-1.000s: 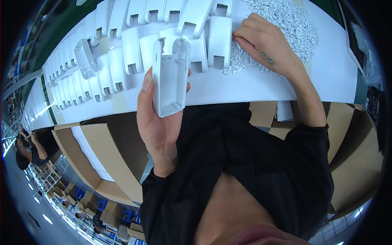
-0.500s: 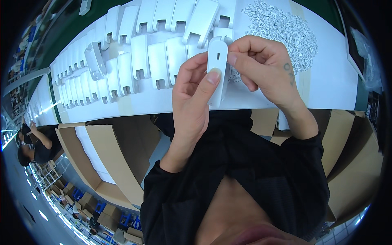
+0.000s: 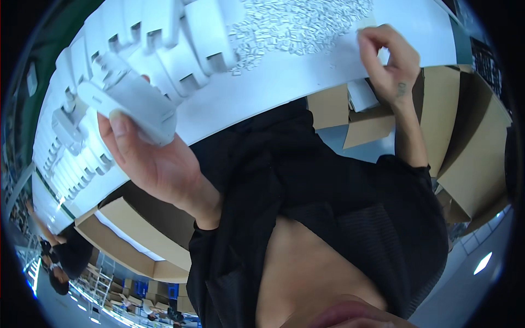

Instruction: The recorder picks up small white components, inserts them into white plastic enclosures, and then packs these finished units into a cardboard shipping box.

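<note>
- The person's black shirt (image 3: 333, 169) is nearest, below the fingers of both hands and between them.
- Left hand (image 3: 164, 167): the fingers hold a white case (image 3: 145, 109). The thumb presses on its narrow side, and a fingertip shows past its far edge.
- That case is tilted above the left palm, its rounded, slotted end pointing away to the left of the thumb; blur hides finer detail.
- Right hand (image 3: 395, 63): well apart from the left, with the thumb and forefinger curled into a ring, tips close together. I cannot tell whether anything small is between them.
- Under both sets of fingers lies the white table (image 3: 268, 87).
- Left box (image 3: 158, 229), of cardboard, sits below the left fingers; right box (image 3: 445, 109) stands just to the right of the right wrist.
- Rows of cases (image 3: 206, 35) lie beyond the left fingers and to both sides of them, notched ends toward the person.
- Small white clips (image 3: 306, 24) spread in a heap to the left of the right fingertips.
- A co-worker (image 3: 76, 254) in dark clothes is farther off, left of the left fingers and lower.
</note>
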`<state>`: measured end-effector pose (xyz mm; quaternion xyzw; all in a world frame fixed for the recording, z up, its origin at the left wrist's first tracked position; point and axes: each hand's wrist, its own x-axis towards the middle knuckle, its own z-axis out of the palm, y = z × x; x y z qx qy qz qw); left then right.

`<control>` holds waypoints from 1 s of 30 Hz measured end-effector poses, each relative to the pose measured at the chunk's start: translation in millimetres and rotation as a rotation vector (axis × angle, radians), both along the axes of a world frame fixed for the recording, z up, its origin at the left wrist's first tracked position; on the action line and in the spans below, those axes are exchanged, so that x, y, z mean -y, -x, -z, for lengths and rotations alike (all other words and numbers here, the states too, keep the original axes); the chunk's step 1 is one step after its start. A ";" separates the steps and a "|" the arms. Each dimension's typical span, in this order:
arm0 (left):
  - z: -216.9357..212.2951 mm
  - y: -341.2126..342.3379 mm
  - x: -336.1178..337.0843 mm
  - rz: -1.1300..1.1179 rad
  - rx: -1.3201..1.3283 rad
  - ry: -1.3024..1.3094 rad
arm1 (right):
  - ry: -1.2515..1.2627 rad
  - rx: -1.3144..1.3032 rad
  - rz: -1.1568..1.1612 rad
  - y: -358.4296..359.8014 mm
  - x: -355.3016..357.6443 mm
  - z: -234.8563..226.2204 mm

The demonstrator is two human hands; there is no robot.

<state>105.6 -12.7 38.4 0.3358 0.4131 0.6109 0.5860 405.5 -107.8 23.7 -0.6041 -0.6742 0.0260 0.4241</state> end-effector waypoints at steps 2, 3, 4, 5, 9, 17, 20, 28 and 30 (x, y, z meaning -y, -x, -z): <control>0.2 -3.7 0.5 -0.025 -0.028 0.011 | 0.414 -0.076 -0.011 3.2 18.6 -3.1; 2.6 -5.8 1.5 -0.011 -0.026 0.014 | 0.416 -0.076 0.005 2.7 24.9 -0.1; 4.9 -6.7 2.0 0.010 -0.021 0.021 | 0.416 -0.006 -0.019 2.6 28.1 3.7; 6.2 -6.4 2.0 0.026 -0.018 0.024 | 0.411 0.064 -0.047 3.1 28.9 7.0; -9.3 3.1 11.3 0.089 -0.050 0.065 | 0.373 0.242 -0.152 11.6 22.7 0.3; -4.6 -9.0 25.6 0.207 -0.016 0.142 | 0.645 0.055 -0.179 20.2 20.6 -18.3; -9.0 -13.6 25.9 0.264 -0.008 0.112 | 0.604 -0.371 -0.174 52.8 -7.0 -36.3; -10.9 -25.0 22.6 0.363 0.132 0.110 | 0.621 -1.099 -0.228 115.7 -73.0 -62.1; -8.6 -24.2 22.5 0.371 0.140 0.101 | 0.599 -1.089 -0.273 115.7 -76.3 -58.2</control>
